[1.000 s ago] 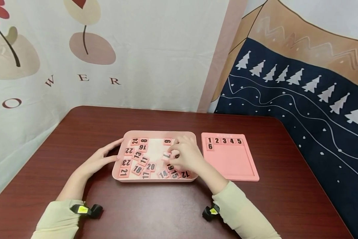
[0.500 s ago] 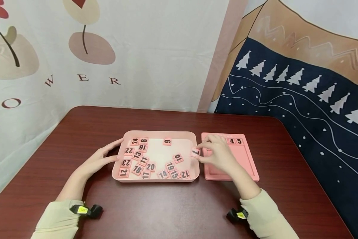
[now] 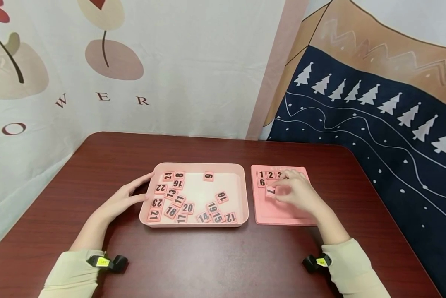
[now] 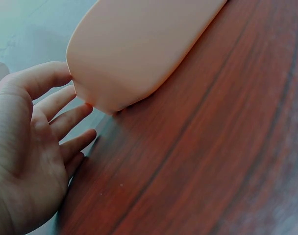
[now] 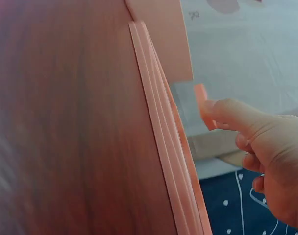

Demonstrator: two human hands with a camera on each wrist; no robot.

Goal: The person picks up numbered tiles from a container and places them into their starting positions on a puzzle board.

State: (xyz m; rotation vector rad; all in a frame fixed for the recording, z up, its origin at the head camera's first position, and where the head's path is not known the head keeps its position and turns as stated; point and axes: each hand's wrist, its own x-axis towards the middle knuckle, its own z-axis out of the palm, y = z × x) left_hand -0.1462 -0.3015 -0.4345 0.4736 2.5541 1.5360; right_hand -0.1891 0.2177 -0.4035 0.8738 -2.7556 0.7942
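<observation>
Tile 7 [image 3: 270, 191] pinched, right hand [image 3: 299, 192], over board [image 3: 264, 211] toward surface's [image 3: 223, 260] right edge; left hand [image 3: 124, 198] spread against tray [image 3: 200, 225]; square before lowering.

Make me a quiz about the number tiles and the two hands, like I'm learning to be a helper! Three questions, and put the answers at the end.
1. Which number is on the held tile in the right hand?
2. True or false: the left hand rests on the pink board.
3. In the head view, which number sits just below the 1 tile on the board?
A) 24
B) 6
C) 10

Key:
1. 7.
2. False: its fingers touch the edge of the tray.
3. B, the 6 tile.
</observation>
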